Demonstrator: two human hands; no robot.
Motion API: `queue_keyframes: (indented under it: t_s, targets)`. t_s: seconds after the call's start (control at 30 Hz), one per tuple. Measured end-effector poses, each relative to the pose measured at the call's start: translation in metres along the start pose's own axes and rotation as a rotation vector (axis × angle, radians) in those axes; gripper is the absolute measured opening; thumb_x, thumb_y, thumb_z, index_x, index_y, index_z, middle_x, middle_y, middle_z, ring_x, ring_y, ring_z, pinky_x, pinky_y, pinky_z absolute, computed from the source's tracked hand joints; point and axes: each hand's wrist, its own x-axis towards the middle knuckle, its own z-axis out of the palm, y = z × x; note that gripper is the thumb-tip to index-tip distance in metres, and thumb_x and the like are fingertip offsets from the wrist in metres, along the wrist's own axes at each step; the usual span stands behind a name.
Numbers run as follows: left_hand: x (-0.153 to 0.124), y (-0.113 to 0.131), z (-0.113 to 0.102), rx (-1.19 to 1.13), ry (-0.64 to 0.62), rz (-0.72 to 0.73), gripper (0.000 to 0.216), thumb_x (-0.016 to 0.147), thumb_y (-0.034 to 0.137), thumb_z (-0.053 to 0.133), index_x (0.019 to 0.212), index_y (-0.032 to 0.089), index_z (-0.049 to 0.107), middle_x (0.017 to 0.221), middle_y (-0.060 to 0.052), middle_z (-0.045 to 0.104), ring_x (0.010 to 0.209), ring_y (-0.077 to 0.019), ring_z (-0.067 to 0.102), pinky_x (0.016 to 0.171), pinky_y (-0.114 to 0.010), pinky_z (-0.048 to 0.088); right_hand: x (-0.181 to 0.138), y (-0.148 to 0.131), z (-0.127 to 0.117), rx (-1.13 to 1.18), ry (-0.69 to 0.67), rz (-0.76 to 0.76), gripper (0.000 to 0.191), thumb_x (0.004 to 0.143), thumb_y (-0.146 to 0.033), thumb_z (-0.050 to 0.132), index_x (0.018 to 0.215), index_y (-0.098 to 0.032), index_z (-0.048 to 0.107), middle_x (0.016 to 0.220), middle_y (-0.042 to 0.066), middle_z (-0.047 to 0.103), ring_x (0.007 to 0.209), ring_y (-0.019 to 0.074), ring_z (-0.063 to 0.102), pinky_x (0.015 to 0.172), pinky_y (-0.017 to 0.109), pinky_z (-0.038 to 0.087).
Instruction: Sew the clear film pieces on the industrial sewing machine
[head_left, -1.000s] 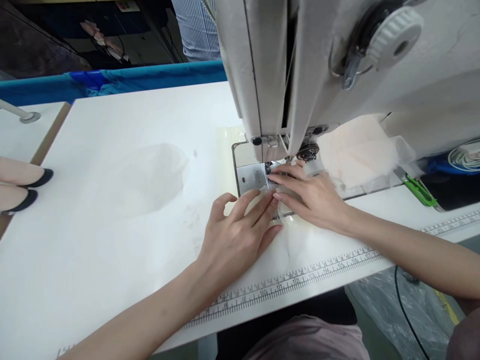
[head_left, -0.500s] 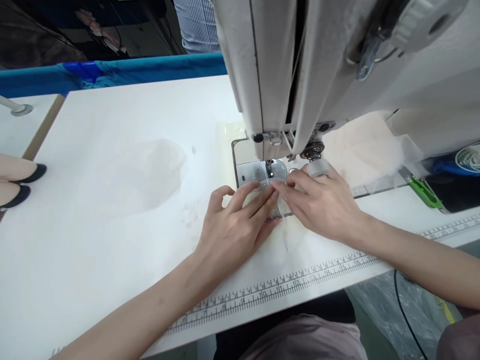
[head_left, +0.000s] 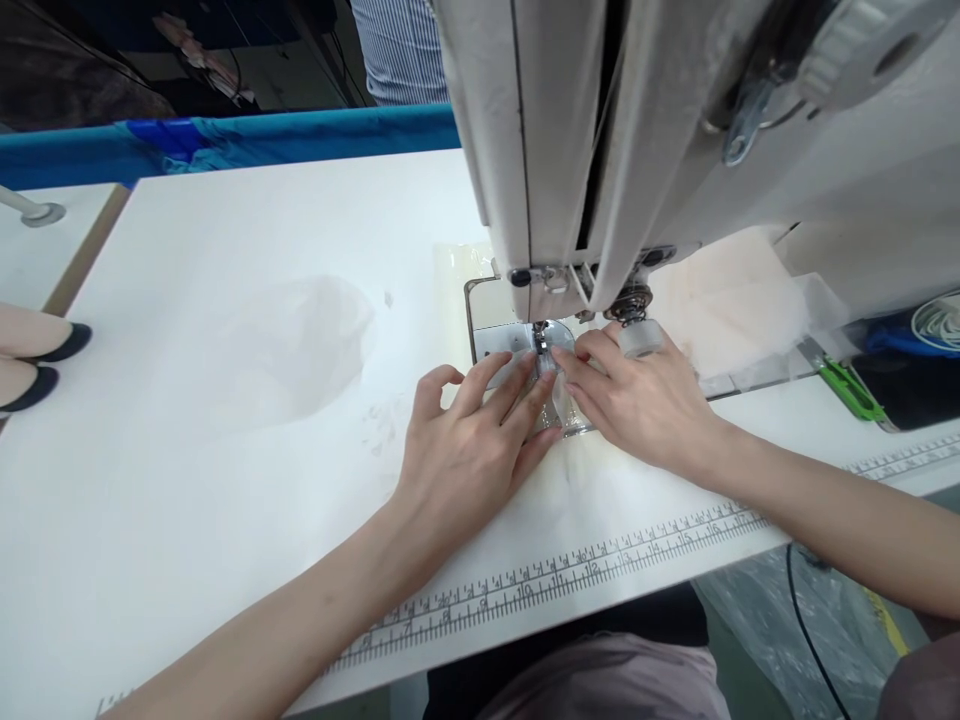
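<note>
My left hand (head_left: 469,450) lies flat on the white table, fingers stretched toward the needle plate (head_left: 501,343) of the sewing machine (head_left: 675,130). It presses a small sheer piece of fabric (head_left: 559,395) just before the presser foot (head_left: 541,343). My right hand (head_left: 645,400) rests opposite, its fingers stretched flat on the same sheer piece from the right. The fingertips of both hands nearly meet at the foot. How far the fabric reaches under the foot is hidden.
A pale pink fabric pile (head_left: 727,300) sits behind the machine at right, with green snips (head_left: 847,388) beside it. Another sheer piece (head_left: 300,340) lies left on the table (head_left: 187,480). A ruler strip (head_left: 562,575) runs along the front edge. Dark-tipped pale objects (head_left: 37,355) lie far left.
Both hands have slid a little forward and closer together toward the presser foot, guiding the sheer piece. The camera has moved nearer to the machine.
</note>
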Motion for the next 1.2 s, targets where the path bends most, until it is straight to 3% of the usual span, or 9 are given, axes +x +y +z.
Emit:
queue_keyframes:
  t_s: [0.4, 0.9, 1.07, 1.13, 1.2]
  targets:
    - [0.000, 0.003, 0.001, 0.068, 0.012, 0.005, 0.037, 0.096, 0.033, 0.048, 0.129, 0.018, 0.057, 0.129, -0.009, 0.063, 0.121, -0.0254, 0.056, 0.087, -0.045, 0.037, 0.000, 0.001, 0.003, -0.021, 0.035, 0.014, 0.029, 0.098, -0.024, 0.043, 0.112, -0.016, 0.067, 0.110, 0.008, 0.066, 0.101, 0.0228, 0.053, 0.083, 0.038, 0.031]
    - [0.004, -0.003, 0.009, -0.013, 0.024, -0.034, 0.037, 0.096, 0.033, 0.047, 0.129, 0.018, 0.057, 0.130, -0.010, 0.062, 0.117, -0.0278, 0.058, 0.087, -0.049, 0.041, 0.003, 0.005, 0.004, 0.006, -0.032, 0.052, 0.035, 0.100, -0.028, 0.038, 0.122, -0.017, 0.062, 0.119, 0.013, 0.061, 0.110, 0.0257, 0.052, 0.090, 0.041, 0.032]
    - [0.003, -0.005, 0.002, -0.048, 0.063, 0.001, 0.033, 0.095, 0.030, 0.050, 0.124, 0.016, 0.058, 0.124, -0.011, 0.066, 0.119, -0.0273, 0.057, 0.098, -0.048, 0.041, 0.001, 0.012, -0.008, 0.050, 0.004, 0.018, 0.031, 0.097, -0.016, 0.041, 0.113, -0.016, 0.067, 0.110, 0.008, 0.067, 0.102, 0.0224, 0.056, 0.088, 0.039, 0.035]
    - [0.000, -0.003, -0.012, -0.148, 0.016, -0.002, 0.030, 0.093, 0.031, 0.053, 0.117, 0.015, 0.059, 0.117, -0.011, 0.067, 0.110, -0.0257, 0.061, 0.091, -0.042, 0.048, 0.000, 0.016, -0.019, 0.179, -0.028, -0.009, 0.026, 0.094, -0.016, 0.047, 0.107, -0.018, 0.069, 0.105, 0.004, 0.068, 0.094, 0.0197, 0.058, 0.082, 0.036, 0.039]
    - [-0.004, 0.003, -0.027, -0.277, -0.128, -0.002, 0.033, 0.087, 0.037, 0.060, 0.110, 0.014, 0.059, 0.109, -0.011, 0.066, 0.096, -0.0243, 0.062, 0.072, -0.035, 0.054, -0.002, 0.021, -0.032, 0.388, -0.152, -0.040, 0.016, 0.090, -0.025, 0.059, 0.101, -0.021, 0.070, 0.107, 0.001, 0.066, 0.085, 0.0162, 0.059, 0.072, 0.032, 0.041]
